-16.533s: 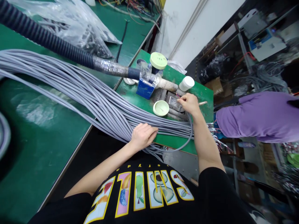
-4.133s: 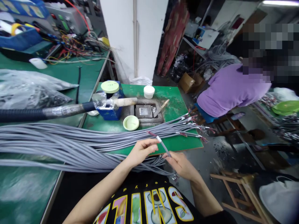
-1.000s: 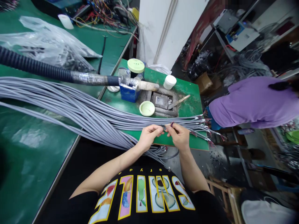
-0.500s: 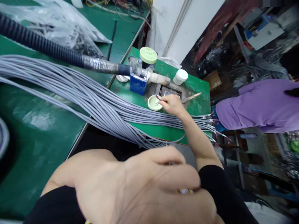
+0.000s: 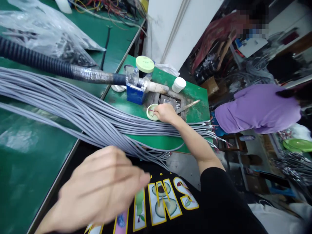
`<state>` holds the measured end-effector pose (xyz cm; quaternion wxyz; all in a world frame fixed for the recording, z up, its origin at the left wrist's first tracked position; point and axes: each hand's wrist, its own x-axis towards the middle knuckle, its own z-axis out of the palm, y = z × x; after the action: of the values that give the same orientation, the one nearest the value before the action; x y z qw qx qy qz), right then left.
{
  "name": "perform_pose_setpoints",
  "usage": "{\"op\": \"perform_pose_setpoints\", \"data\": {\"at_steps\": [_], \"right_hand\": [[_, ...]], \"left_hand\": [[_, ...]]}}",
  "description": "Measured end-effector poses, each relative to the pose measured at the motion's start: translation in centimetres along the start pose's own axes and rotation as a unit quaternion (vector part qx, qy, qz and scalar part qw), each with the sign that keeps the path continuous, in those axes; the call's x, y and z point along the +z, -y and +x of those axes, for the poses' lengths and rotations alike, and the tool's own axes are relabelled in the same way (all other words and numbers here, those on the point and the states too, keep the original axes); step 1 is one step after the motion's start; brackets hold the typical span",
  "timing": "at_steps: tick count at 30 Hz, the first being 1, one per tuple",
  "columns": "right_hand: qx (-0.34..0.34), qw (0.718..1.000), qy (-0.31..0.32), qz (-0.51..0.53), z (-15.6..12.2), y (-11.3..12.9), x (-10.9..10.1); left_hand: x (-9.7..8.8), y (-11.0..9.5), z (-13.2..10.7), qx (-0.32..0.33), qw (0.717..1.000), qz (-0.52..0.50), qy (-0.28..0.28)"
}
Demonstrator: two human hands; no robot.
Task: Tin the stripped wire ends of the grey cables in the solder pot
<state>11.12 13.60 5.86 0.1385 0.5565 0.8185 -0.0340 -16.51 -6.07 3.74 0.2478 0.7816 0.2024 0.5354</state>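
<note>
At the centre of the frame, the person's right hand reaches over the green bench, its fingers pinched on a few thin red wire ends. These lie over the pale green, shallow round dish, and their tips seem to point into it, though whether they touch the inside is too small to tell. The left hand, large and blurred at lower left, has curled fingers; whether they hold anything cannot be told.

Doing this well probably calls for a light pinch set back from the tips, with the strands fanned so that each meets the dish, and no pressing that could bend them or tip the rim. The forearm crosses the long bundle of grey cables, so a raised wrist would avoid dragging them. The flat scraper with a pale handle, just right of the hand, also deserves clearance.
</note>
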Motion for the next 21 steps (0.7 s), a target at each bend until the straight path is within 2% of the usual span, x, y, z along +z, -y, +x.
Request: {"op": "perform_pose_setpoints", "data": {"at_steps": [1,2,4,6,8,11,15,18,21], "right_hand": [[0.000,1.000,0.001,-0.005,0.1,0.1,0.1],[0.001,1.000,0.000,-0.009,0.1,0.2,0.2],[0.002,1.000,-0.006,-0.014,0.1,0.4,0.2],[-0.001,1.000,-0.016,-0.010,-0.1,0.5,-0.1],[-0.005,1.000,-0.029,0.008,-0.7,0.1,-0.7],[0.012,0.996,-0.072,0.054,-1.9,-1.9,-1.7],[0.108,0.982,-0.128,0.086,-2.5,-6.5,-1.8],[0.165,0.975,-0.126,0.084,-1.5,-9.2,-0.8],[0.191,0.974,-0.102,0.074,-0.1,-10.1,0.3]], "left_hand": [[1.2,1.7,3.7,-0.010,1.000,0.022,0.017],[2.5,3.2,6.3,-0.009,1.000,0.025,0.008],[4.9,5.5,8.6,-0.012,0.999,0.048,-0.008],[6.7,7.5,8.0,-0.048,0.993,0.103,0.018],[7.9,9.4,6.3,-0.068,0.988,0.138,0.031],[8.9,11.3,4.5,-0.071,0.978,0.191,0.043],[9.6,12.0,4.2,-0.069,0.968,0.235,0.052],[9.6,11.9,4.2,-0.063,0.966,0.245,0.047],[9.5,11.9,4.1,-0.059,0.966,0.250,0.038]]}}
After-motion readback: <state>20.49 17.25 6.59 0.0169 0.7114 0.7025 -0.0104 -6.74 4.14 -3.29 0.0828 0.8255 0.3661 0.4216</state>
